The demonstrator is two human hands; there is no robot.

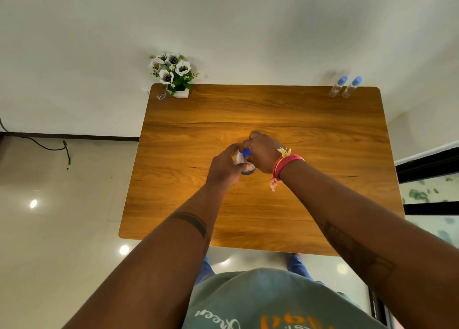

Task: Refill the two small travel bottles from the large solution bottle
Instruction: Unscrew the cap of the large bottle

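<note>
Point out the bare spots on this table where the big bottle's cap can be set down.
Bare wood lies along the near edge of the table, and across the far middle between the flower pot and the two travel bottles. Both side strips are free too. It is crowded at the centre, where the left hand and right hand hold the large bottle.

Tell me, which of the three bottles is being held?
The large solution bottle at the table's middle: both hands grip it. The two small travel bottles stand untouched at the far right corner.
</note>
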